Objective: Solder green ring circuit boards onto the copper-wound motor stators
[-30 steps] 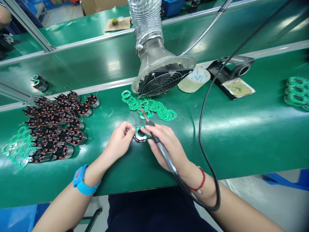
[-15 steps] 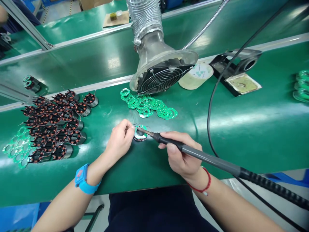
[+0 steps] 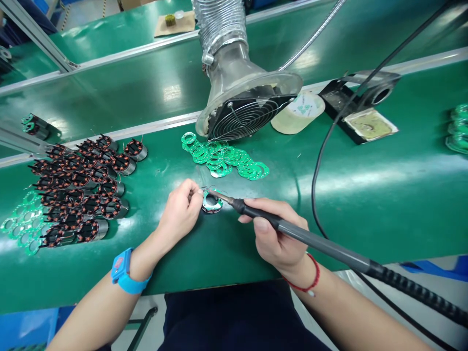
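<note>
the right hand (image 3: pixel 278 234) grips a soldering iron (image 3: pixel 310 239) like a pen, its tip on a small stator (image 3: pixel 211 202) capped with a green ring board, lying on the near green bench (image 3: pixel 365 204). the left hand (image 3: pixel 181 209) pinches its fingertips at the stator's left edge; what they pinch is too thin to tell. just beyond lies a pile of ring boards (image 3: pixel 223 158), then the extractor fan (image 3: pixel 244 114). wound stators (image 3: pixel 78 187) crowd the left. the iron's cable (image 3: pixel 318 161) loops past the right, near a tape roll (image 3: pixel 298 112) and sponge stand (image 3: pixel 360 109).

no readable text, logo on tape roll (image 3: pixel 300 110) illegible
</note>
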The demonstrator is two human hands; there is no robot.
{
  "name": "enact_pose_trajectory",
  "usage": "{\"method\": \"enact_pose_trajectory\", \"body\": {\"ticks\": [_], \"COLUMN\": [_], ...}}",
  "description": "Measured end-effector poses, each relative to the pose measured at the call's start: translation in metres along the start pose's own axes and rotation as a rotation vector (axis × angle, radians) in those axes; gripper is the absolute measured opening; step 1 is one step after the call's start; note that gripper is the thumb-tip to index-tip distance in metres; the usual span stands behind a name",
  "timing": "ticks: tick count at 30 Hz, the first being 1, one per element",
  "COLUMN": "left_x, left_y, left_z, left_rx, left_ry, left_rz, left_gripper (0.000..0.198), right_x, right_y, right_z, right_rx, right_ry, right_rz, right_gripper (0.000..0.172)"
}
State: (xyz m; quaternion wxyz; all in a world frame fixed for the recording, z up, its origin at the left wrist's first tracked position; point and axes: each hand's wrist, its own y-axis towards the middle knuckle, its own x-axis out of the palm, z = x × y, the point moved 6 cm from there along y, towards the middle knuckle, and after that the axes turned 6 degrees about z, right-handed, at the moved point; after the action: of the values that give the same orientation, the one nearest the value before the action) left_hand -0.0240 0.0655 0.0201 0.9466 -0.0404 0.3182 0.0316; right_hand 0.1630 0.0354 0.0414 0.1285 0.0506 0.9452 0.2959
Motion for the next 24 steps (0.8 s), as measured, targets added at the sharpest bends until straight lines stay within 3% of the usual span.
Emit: {"method": "enact_pose_trajectory", "body": {"ticks": [5, 10, 14, 21, 24], "left_x": [0.000, 0.001, 0.001, -0.008, -0.008], "left_y": [0.000, 0.000, 0.002, 0.003, 0.001], "left_z": [0.001, 0.003, -0.008, -0.016, -0.011], "left_rx": [0.005, 0.023, -0.024, -0.161, -0.150], "left_ry": [0.004, -0.015, -0.089, -0.358, -0.366], "left_rz": [0.005, 0.002, -0.091, -0.204, -0.248], "left_gripper": [0.016, 0.017, 0.016, 0.013, 0.013], "right_x": [0.005, 0.031, 0.048, 0.051, 0.038], "right_y": [0.006, 0.008, 0.005, 0.001, 0.004], "right_z": [-0.002, 0.006, 0.013, 0.005, 0.002], "right_rx": [-0.025, 0.046, 0.131, 0.060, -0.007], "right_ry": [-0.032, -0.242, -0.332, -0.103, -0.108], "right_rz": [-0.004, -0.175, -0.314, -0.498, -0.388], "right_gripper": [0.035, 0.039, 0.060, 0.057, 0.050]}}
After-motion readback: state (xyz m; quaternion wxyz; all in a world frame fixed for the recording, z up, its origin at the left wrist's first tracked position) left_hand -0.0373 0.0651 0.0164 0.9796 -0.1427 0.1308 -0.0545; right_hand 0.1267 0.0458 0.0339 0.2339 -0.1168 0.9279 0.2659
